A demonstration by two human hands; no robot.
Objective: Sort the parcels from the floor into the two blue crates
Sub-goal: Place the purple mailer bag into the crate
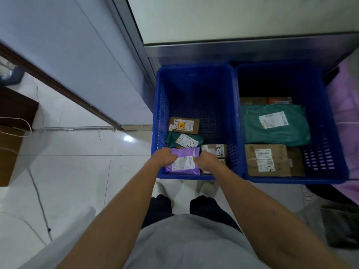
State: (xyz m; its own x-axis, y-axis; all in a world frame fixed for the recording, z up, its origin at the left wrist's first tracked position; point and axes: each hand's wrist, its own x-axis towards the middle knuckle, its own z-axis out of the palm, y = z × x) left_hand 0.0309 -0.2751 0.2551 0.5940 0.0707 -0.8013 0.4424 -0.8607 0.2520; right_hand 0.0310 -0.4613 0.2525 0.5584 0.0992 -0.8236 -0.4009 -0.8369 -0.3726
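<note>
The tiled floor [77, 171] is white and glossy. It runs wide and bare to the left of the crates, while only a narrow strip shows between the crates and the person's feet. A pale wall with a dark skirting slants across the upper left. A metal-faced ledge [233, 49] crosses behind the crates, and what it carries is cut off at the top.

The two blue crates stand side by side with their rims touching, backed against that ledge. The far end of the right crate [330, 123] lies in deep shadow, and two boxes there are only half seen behind a large green mailer [275, 125]. Nearer the person, a cardboard box [266, 161] with a white label lies just beside the mailer. A purple cloth [345, 113] presses close on that crate's right side and is cut off by the frame.

The left crate [161, 113] has much bare mesh bottom at its far end and right side. Its parcels crowd the near left corner.

The purple parcel [186, 162] lies low in that corner, partly hidden by both hands. The left hand [165, 157] grips its upper left corner with curled fingers. The right hand [206, 160] grips its right edge the same way, and its fingertips are out of sight. Behind the purple parcel lie a small green parcel [184, 140] and a brown box [184, 125], whose handwritten marks are hard to read. A small carton [214, 150] is half covered by the right hand.
</note>
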